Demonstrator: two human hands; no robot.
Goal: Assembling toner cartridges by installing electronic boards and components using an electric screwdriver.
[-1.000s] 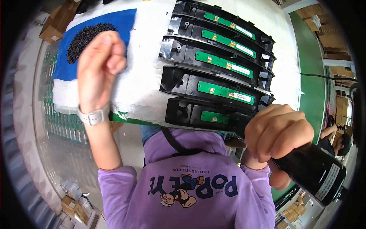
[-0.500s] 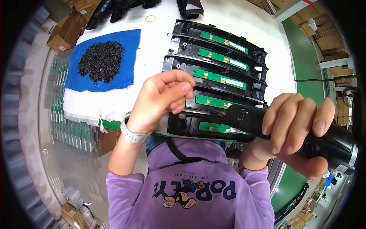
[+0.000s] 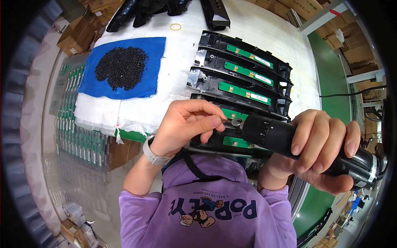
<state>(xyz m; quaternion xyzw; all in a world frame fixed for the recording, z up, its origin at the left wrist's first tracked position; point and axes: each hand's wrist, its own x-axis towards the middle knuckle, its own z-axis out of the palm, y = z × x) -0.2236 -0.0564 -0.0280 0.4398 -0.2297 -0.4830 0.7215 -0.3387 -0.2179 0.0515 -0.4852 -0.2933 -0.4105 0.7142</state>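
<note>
Our left hand (image 3: 182,126) has come across from the blue cloth (image 3: 155,47) at far left to the tip of the black driver (image 3: 271,134), above the nearest black panels (image 3: 211,84). Our right hand (image 3: 324,144) has its fingers wrapped around the driver, holding it almost level, probably so its tip faces the left thumb and forefinger; those are pinched together, on what we cannot tell. Both forearms angle inward. Panels lie in a row on the counter (image 3: 178,64), likely for easy reach.
</note>
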